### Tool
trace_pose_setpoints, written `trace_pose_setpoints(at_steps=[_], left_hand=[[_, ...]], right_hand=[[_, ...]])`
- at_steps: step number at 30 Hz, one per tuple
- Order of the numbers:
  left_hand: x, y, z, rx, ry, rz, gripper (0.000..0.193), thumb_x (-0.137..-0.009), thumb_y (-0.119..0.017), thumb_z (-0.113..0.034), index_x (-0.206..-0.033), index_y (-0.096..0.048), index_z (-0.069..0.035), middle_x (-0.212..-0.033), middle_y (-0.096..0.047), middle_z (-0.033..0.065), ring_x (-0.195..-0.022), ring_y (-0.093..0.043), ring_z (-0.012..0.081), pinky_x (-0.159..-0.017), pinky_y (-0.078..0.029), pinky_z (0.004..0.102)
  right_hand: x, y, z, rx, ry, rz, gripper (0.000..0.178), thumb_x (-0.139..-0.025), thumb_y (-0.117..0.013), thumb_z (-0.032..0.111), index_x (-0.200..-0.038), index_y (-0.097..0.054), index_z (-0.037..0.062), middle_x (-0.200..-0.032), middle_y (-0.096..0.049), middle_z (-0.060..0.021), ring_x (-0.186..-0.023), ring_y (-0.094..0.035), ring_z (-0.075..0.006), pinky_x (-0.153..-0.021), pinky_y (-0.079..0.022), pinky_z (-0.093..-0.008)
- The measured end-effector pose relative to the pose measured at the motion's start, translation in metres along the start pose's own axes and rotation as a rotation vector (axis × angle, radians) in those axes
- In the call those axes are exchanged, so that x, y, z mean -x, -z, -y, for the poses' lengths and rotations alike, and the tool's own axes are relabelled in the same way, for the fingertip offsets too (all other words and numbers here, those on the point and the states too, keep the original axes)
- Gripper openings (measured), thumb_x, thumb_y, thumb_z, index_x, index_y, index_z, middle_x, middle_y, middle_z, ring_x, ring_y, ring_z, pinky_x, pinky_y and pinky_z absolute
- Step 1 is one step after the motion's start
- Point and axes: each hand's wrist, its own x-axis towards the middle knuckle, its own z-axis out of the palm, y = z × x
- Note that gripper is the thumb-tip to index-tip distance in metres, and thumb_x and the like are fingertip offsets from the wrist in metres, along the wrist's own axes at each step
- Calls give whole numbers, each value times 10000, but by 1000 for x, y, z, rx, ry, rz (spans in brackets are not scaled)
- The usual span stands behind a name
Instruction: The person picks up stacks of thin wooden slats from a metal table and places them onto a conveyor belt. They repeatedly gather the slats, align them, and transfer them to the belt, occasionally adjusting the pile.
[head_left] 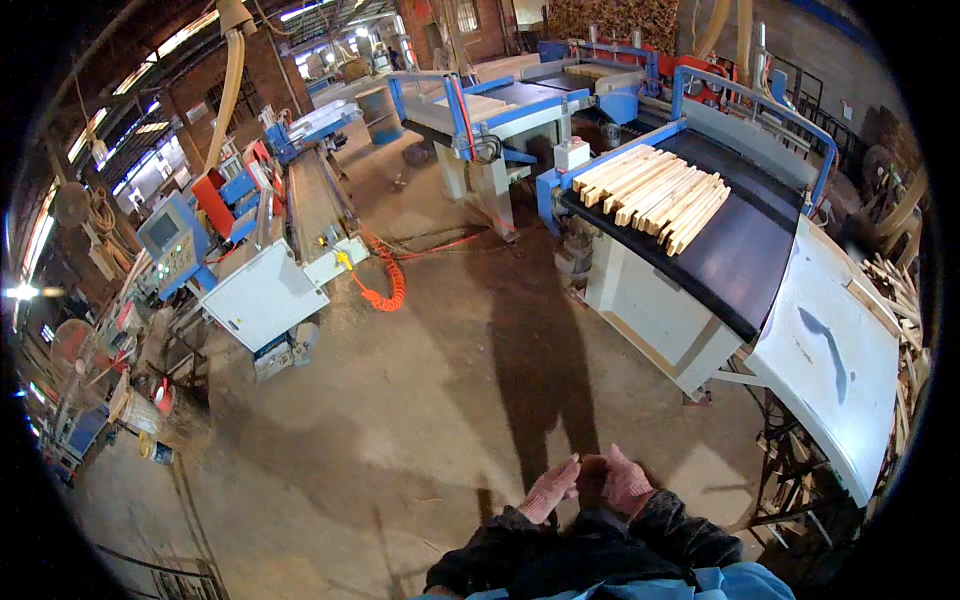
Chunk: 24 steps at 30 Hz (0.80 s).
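Both my hands wear pale pink work gloves and are held low in front of my body, near the lower edge of the view. My left hand (pixel 552 489) has its fingers stretched out toward the right. Close beside it, my right hand (pixel 628 484) points forward with its fingers extended. A narrow gap separates them. A dark brown patch shows in that gap, and I cannot make out whether it is a thing or shadowed floor. Dark sleeves (pixel 680 530) cover my forearms. No clearly held thing shows in either hand.
Ahead right, a row of wooden strips (pixel 655 195) lies on a machine's black conveyor belt (pixel 740 240). A pale sloping panel (pixel 830 350) adjoins it, with scrap wood beyond. At left stand a white machine cabinet (pixel 265 295), a control panel (pixel 172 245) and an orange coiled hose (pixel 385 297).
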Motion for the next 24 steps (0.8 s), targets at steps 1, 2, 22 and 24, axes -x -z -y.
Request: trace_pose_setpoints(at_steps=[1, 2, 22, 24], left_hand=[[-4, -17, -7, 130, -61, 15, 417, -1114, -618, -406, -1283, -734, -42, -1279, -761, 93, -1163, -701, 185, -994, -547, 329], [-6, -29, -10, 197, -122, -9, 416, -1118, -621, -391, -1276, -735, -24, -1283, -760, 79, -1161, -696, 164, -995, -545, 316], [-58, -42, -15, -579, -322, -289, 334, -1117, -588, -247, -1313, -715, -8, -1131, -795, 93, -1039, -732, 198, -917, -577, 345], [-45, -51, -32, -1, -152, -91, 353, -1129, -583, -279, -1329, -708, -17, -1160, -785, 67, -1061, -725, 205, -937, -574, 351]], right_hand=[[3, -21, 3, -23, 38, 62, 651, -1114, -487, 601, -1336, -701, 27, -1272, -752, -145, -1190, -701, -348, -1083, -529, -493], [7, -38, 7, 20, 71, 56, 666, -1102, -493, 620, -1336, -701, 32, -1282, -748, -149, -1185, -699, -351, -1089, -525, -499], [45, -42, 46, -10, 134, 183, 741, -1105, -443, 644, -1569, -515, 71, -1504, -618, -109, -1399, -566, -307, -1212, -412, -473], [45, -44, 52, 19, 152, 182, 730, -1106, -446, 636, -1572, -520, 80, -1485, -631, -109, -1384, -570, -315, -1210, -405, -485]])
